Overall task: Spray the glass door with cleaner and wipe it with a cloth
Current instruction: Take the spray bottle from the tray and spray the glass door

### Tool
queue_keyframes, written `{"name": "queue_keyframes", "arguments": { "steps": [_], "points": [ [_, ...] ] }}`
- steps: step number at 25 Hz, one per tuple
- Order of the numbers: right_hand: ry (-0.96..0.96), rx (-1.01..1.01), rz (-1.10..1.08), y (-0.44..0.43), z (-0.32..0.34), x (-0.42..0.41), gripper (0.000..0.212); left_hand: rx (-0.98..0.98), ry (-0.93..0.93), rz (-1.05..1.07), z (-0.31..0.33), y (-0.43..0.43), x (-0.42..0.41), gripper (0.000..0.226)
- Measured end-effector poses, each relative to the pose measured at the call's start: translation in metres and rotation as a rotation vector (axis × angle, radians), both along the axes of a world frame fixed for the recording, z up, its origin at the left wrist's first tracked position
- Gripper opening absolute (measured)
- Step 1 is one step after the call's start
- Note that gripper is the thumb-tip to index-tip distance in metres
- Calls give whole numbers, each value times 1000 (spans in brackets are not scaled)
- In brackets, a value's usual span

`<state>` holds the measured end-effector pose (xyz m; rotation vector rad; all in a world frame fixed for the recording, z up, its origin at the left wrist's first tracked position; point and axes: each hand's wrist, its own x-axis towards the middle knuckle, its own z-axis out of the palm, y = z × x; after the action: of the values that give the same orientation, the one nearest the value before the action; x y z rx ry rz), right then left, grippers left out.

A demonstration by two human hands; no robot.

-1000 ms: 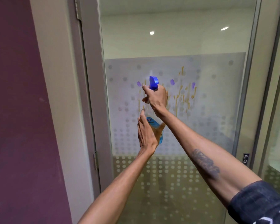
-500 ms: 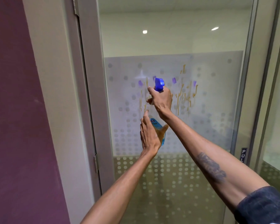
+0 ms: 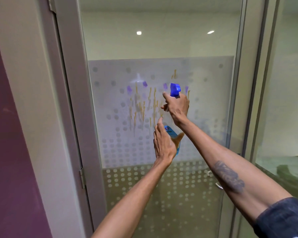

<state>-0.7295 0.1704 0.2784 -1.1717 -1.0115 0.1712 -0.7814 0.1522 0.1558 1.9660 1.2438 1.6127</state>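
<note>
1. A clear plastic spray bottle [image 3: 170, 131] with a blue trigger head stands near upright, nozzle facing the frosted, dotted glass door [image 3: 162, 42], before yellow streaks.
2. The right hand [image 3: 177, 108] clamps its neck; the left hand [image 3: 163, 146] seemingly cups its base.

spray bottle [image 3: 171, 133] label unreadable, door handle [image 3: 218, 186] seemingly half-hidden
</note>
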Motion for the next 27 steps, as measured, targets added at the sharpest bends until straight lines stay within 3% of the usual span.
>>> {"name": "queue_keyframes", "arguments": {
  "steps": [5,9,19,27],
  "points": [
    [15,19,119,-14,0,34,40,-2,-44,36,1,-14,33,104],
    [-15,10,164,-31,-3,65,37,-12,-65,43,3,-28,65,103],
    [-277,-136,-148,-84,-34,181,26,-24,-86,-44,-12,-58,175,99],
    [-236,-244,-261,-133,-62,310,27,-113,-1,-258,-41,-94,295,107]
  ]
}}
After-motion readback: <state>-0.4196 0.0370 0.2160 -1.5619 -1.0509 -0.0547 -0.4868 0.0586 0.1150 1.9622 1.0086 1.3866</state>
